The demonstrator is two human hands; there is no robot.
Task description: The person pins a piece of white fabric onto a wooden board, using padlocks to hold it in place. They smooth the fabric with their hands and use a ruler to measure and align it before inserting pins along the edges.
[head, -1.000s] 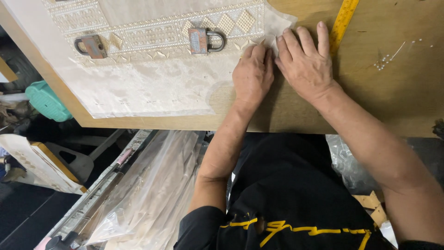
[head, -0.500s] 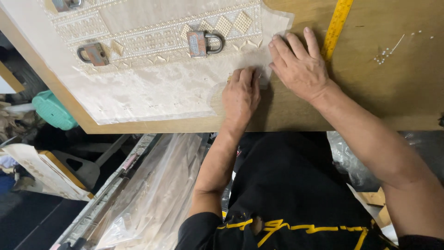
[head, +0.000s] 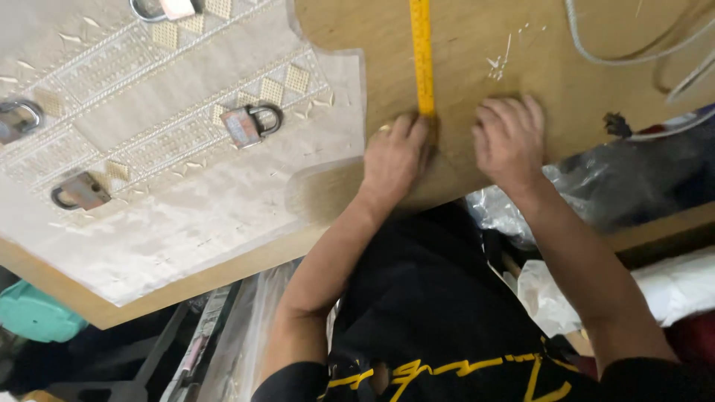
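A cream embroidered fabric piece lies flat on the brown board table, covering its left part. Several padlocks rest on it as weights, one near the fabric's right edge and another further left. A yellow measuring strip runs straight away from me across the bare board. My left hand lies on the strip's near end, its fingers curled over it, just right of the fabric's edge. My right hand rests palm down on the bare board to the right of the strip, holding nothing.
Grey cables loop across the far right of the board. Clear plastic bags sit below the table edge on the right. A teal object lies under the table at the left. Small white scraps dot the board.
Both hands have left the fabric's edge and moved right onto the bare board. My left hand now covers the yellow strip's near end; the view has shifted right.
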